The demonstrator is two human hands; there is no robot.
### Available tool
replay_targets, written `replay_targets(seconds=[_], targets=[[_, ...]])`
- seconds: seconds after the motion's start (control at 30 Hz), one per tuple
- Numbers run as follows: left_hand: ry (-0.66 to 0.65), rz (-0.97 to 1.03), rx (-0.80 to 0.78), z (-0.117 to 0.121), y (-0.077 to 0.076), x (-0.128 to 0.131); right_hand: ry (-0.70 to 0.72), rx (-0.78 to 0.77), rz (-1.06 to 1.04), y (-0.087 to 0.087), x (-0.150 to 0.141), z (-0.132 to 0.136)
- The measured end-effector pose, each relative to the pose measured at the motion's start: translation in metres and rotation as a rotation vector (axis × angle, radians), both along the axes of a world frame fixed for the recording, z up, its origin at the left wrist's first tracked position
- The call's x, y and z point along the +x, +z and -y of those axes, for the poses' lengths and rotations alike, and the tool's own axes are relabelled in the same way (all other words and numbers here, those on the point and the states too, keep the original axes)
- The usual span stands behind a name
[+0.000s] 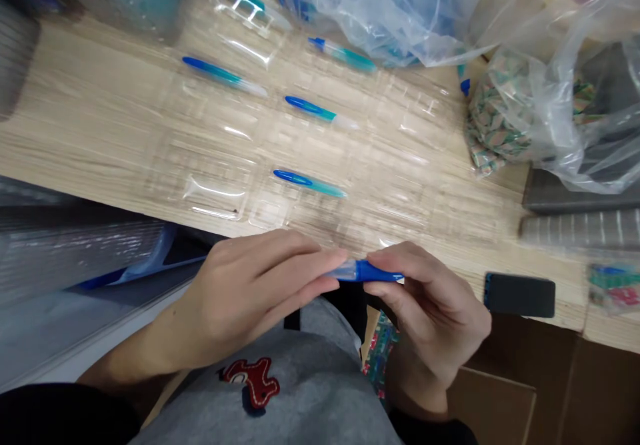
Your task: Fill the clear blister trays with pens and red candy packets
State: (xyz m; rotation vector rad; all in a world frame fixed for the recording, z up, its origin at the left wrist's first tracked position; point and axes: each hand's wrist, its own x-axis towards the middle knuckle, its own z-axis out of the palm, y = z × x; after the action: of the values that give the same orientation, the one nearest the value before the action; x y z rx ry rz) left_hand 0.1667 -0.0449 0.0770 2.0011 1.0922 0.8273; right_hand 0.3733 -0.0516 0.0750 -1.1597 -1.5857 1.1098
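Near the table's front edge, my left hand (250, 285) and my right hand (430, 305) grip one pen (370, 272) between them. My left fingers close round its clear end, while my right thumb and fingers pinch the dark blue end. Just beyond my hands lies a blue and teal pen (310, 183) on the clear plastic trays (220, 188). Farther back rest more pens, among them a blue one with a whitish end (320, 112), one at the left (225, 76) and one with its narrow blue tip showing (343, 55).
A clear plastic bag (400, 12) with blue contents stands at the back. To the right are a bag of small striped packets (510, 108) and a dark phone (520, 294) by the front edge. Cardboard boxes (500, 392) stand below the table.
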Motion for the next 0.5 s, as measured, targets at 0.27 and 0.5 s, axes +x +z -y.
replay_targets(seconds=[0.27, 0.5], targets=[[-0.051, 0.174, -0.308, -0.005, -0.002, 0.001, 0.011, -0.029, -0.002, 0.001, 0.0, 0.003], [0.004, 0.268, -0.451, 0.002, -0.018, 0.011, -0.075, -0.137, -0.006, -0.006, -0.008, 0.0]])
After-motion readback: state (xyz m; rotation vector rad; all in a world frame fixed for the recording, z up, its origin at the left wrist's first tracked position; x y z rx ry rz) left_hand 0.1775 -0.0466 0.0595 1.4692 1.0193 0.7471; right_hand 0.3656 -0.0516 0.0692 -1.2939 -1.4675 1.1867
